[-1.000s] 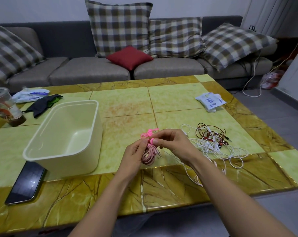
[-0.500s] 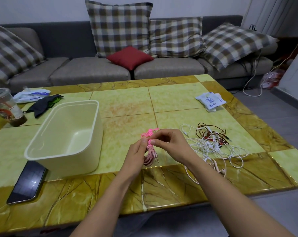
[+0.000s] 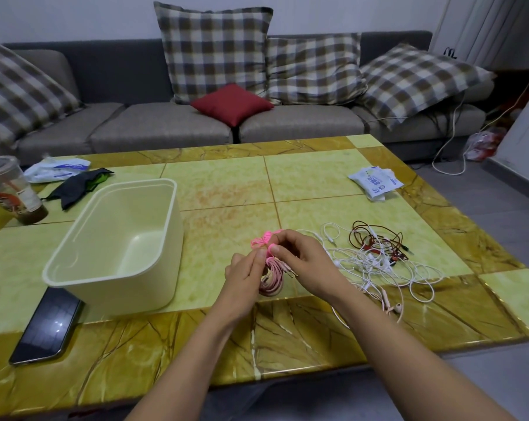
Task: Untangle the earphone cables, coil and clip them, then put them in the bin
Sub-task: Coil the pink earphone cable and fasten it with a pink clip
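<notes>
Both hands, left hand (image 3: 245, 276) and right hand (image 3: 299, 262), are pinching the pink coil (image 3: 272, 279) and its bright pink clip (image 3: 261, 240) just right of the bin (image 3: 117, 244) (empty). Loosening fingers risks loops springing apart.

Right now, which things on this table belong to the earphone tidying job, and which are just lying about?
Job: pink coil, held in left hand; pink clip, pinched by right hand; white earphones; red earphones; bin.
Lying about: phone, cup, dark cloth, left packet, right packet.
</notes>
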Demonstrator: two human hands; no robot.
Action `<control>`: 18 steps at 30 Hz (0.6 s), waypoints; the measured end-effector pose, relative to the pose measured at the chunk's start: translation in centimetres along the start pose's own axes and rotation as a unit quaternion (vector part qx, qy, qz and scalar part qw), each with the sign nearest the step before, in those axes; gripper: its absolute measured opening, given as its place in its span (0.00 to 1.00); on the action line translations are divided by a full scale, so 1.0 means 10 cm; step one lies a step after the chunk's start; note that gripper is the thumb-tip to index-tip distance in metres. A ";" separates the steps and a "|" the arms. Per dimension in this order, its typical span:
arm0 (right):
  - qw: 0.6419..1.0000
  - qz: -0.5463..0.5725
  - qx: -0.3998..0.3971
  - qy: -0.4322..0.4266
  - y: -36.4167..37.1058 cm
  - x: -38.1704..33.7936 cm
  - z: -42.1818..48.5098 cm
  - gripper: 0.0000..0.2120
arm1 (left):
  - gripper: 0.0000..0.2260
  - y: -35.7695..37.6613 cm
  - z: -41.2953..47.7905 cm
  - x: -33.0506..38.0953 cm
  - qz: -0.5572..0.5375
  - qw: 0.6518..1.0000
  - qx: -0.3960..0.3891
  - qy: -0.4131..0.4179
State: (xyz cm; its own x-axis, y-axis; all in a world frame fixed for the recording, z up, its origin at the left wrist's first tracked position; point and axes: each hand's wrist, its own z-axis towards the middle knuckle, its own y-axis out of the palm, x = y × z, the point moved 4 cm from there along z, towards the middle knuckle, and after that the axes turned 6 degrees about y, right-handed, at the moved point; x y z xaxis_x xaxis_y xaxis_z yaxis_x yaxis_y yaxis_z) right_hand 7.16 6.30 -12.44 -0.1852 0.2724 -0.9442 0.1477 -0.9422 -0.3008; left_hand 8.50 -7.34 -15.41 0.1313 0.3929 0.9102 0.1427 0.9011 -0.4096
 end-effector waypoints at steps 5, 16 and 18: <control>0.999 -0.035 -0.011 -0.014 0.01 0.00 -0.02 0.03 | 0.14 0.05 0.01 -0.07 -0.058 0.998 0.003 -0.036; 0.999 -0.026 0.025 -0.014 0.01 -0.04 -0.02 0.08 | 0.15 0.02 0.00 0.01 -0.161 0.986 0.005 -0.035; 0.999 -0.017 0.033 -0.023 0.00 -0.04 -0.03 0.07 | 0.15 0.03 -0.01 0.02 -0.164 0.986 0.009 -0.037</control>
State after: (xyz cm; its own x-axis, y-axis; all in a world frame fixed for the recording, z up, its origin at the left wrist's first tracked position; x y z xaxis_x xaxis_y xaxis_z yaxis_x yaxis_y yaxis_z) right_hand 7.48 6.26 -12.13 -0.2336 0.2965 -0.9260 0.0761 -0.9439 -0.3214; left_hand 8.62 -7.00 -15.39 0.0094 0.0925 0.9957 0.1479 0.9846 -0.0928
